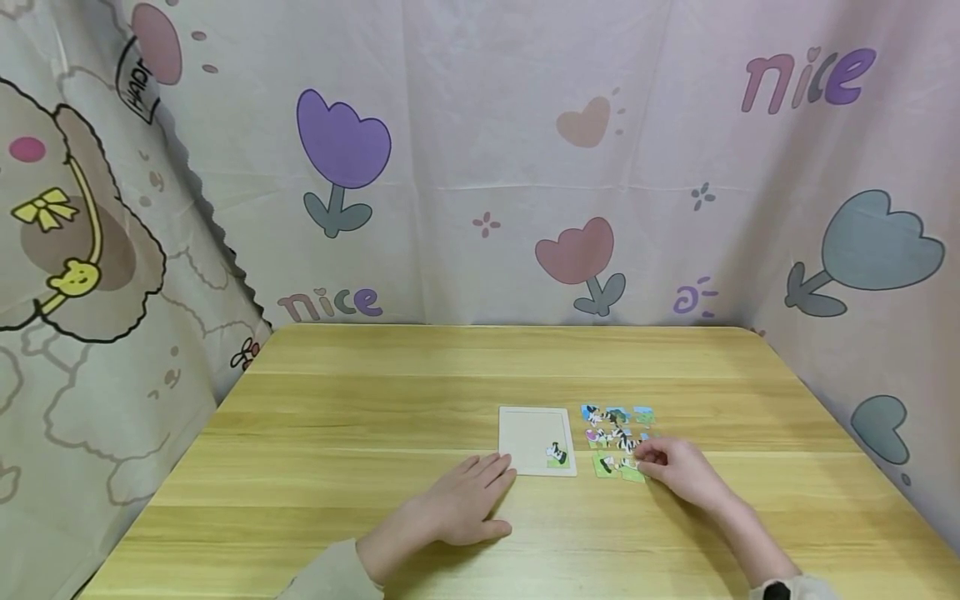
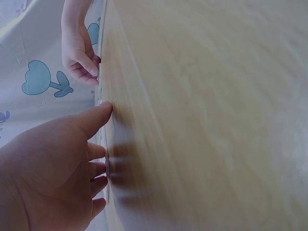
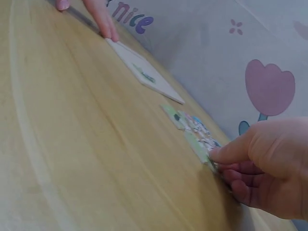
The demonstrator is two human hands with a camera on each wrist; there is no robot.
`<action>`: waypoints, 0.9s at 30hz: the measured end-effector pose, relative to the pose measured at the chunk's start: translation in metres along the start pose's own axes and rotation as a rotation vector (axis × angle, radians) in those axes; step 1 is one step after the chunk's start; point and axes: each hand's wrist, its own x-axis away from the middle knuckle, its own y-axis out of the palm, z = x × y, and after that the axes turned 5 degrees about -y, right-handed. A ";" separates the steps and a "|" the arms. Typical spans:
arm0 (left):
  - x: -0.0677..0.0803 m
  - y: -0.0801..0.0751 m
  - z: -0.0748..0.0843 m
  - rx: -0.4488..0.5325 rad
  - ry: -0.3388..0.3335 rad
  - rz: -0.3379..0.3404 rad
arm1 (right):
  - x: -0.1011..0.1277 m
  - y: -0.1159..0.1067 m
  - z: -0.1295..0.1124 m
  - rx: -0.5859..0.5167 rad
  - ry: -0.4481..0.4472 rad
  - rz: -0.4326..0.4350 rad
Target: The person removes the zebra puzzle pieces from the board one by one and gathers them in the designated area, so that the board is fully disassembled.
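Left hand (image 1: 467, 500) lies flat on the wooden table (image 1: 337, 433), palm down, fingers straight and together, fingertips touching the near left corner of the white puzzle tray (image 1: 534, 437). One zebra piece (image 1: 557, 455) sits in the tray's near right corner. Right hand (image 1: 678, 471) is curled, pinching a green puzzle piece (image 1: 632, 472) at the near edge of the loose pieces (image 1: 617, 429) just right of the tray.
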 end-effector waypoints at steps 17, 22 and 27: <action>0.001 -0.001 0.001 0.008 -0.003 -0.003 | -0.004 0.002 0.002 0.098 0.000 0.078; 0.001 -0.001 0.001 0.005 -0.003 -0.002 | -0.006 0.000 -0.001 0.067 0.016 0.096; 0.001 -0.001 0.001 0.001 -0.006 -0.004 | -0.015 0.000 -0.012 0.045 0.002 0.092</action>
